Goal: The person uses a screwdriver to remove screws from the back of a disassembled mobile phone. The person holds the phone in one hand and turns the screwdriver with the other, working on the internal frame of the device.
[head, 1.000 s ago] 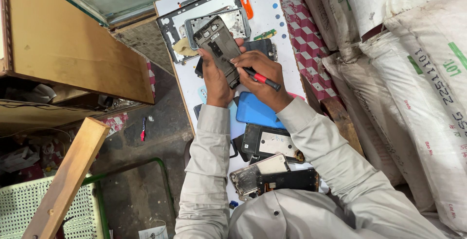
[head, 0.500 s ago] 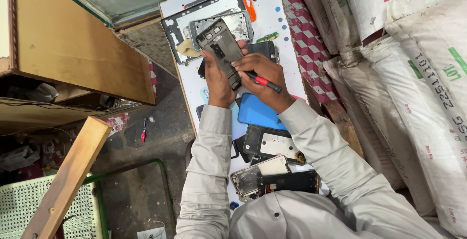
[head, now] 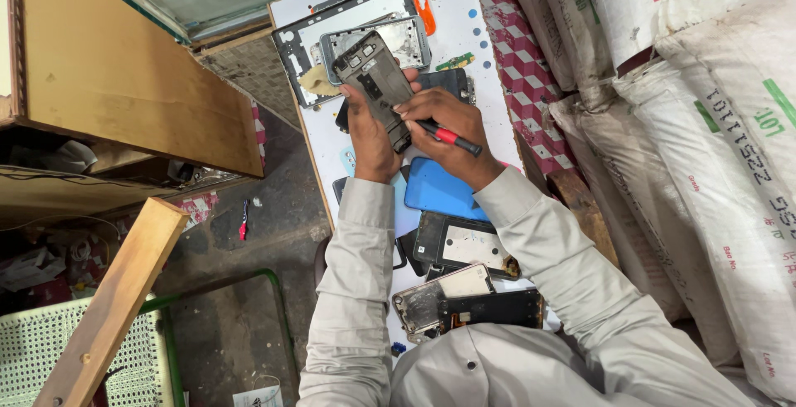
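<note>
The person holds an opened phone (head: 380, 84) above the white worktop (head: 464, 1), a little left of the picture's middle and toward the top. The left hand (head: 371, 129) has its grip clamped on the lower end of the phone, with the fingers wrapped around its edge. The long axis of the phone runs from about 5 o'clock at the hand to 11 o'clock at its free end, so the free end points away from the person.

The right hand (head: 452, 121) has its grip closed on a screwdriver (head: 448, 136) with a red and black handle. The handle points to 4 o'clock, and the tip goes to 10 o'clock and meets the phone on its right edge, near the middle. From the right hand, the phone lies at about 10 o'clock, touching the fingertips. Both hands are at the phone; the left carries it, the right only reaches it with the tool.

Below the hands, at 6 o'clock, a blue cover (head: 444, 191) lies on the worktop, and more phone parts lie nearer the person. At 12 o'clock lies a grey frame (head: 290, 46). At 3 o'clock stand white sacks (head: 713, 125).
</note>
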A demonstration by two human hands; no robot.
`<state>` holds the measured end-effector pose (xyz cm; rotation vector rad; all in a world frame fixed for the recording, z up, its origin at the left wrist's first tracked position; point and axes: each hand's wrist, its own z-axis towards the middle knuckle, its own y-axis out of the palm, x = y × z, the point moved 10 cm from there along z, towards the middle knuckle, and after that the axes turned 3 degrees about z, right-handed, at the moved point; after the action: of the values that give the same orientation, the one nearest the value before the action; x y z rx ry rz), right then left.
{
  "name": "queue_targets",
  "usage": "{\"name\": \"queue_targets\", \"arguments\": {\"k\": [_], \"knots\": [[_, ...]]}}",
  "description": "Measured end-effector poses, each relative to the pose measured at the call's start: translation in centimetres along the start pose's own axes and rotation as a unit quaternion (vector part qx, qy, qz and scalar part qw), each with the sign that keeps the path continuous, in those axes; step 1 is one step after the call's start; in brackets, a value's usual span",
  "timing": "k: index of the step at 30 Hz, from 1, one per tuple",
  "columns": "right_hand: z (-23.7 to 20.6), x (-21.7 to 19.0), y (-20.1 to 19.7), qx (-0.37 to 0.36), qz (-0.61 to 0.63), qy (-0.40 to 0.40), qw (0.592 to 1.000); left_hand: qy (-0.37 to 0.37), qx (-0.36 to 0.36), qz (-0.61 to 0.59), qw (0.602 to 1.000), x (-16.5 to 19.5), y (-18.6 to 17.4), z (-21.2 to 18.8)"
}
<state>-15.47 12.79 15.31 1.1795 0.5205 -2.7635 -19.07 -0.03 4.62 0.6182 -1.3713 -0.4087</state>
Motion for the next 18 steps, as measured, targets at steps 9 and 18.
{"name": "queue_targets", "arguments": {"k": [9, 18], "knots": [[-0.11, 0.07, 0.16, 0.002, -0.014, -0.012, 1.000, 0.008, -0.008, 0.018, 1.000, 0.12, -0.04, -0.08], [-0.35, 0.18, 0.72, -0.017, -0.029, -0.017, 0.999, -0.006, -0.018, -0.007, 1.000, -0.05, -0.13, 0.04]]}}
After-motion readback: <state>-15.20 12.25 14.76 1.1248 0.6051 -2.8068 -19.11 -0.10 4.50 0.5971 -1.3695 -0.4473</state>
